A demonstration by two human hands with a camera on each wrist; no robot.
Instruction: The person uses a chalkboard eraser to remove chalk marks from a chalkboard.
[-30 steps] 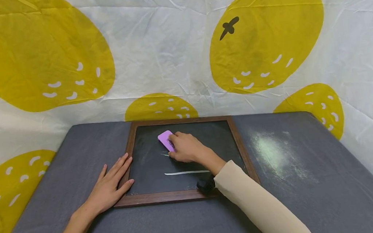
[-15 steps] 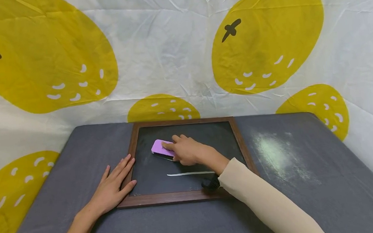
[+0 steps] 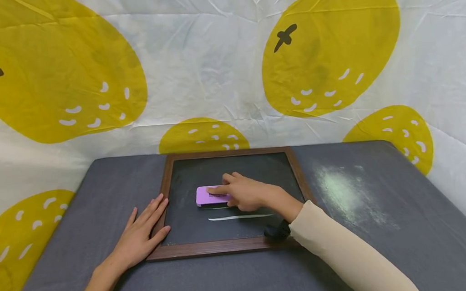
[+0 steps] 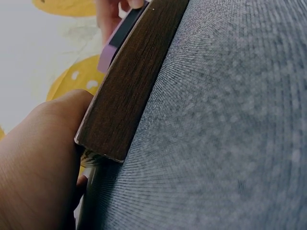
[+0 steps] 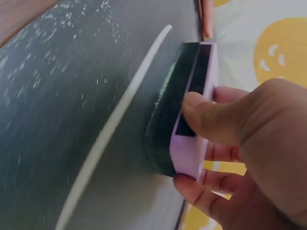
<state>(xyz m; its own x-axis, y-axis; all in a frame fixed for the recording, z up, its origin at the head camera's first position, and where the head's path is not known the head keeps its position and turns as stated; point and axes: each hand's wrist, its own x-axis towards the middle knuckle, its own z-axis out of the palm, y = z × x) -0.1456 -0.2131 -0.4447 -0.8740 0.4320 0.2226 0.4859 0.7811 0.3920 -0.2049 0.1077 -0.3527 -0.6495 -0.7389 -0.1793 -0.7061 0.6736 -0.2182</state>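
Right hand [image 3: 250,194] gripping eraser [image 3: 209,196]

Eraser [image 3: 207,196] partly hidden under right hand [image 3: 249,193].

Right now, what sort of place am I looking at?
Probably a makeshift recording setup, not a classroom: a grey cloth-covered table holds a wood-framed chalkboard, with a creased lemon-print backdrop sheet hung behind. The right hand grips a purple eraser.

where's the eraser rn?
Head view: eraser on the chalkboard, left of centre, held by the right hand, just above the chalk line.
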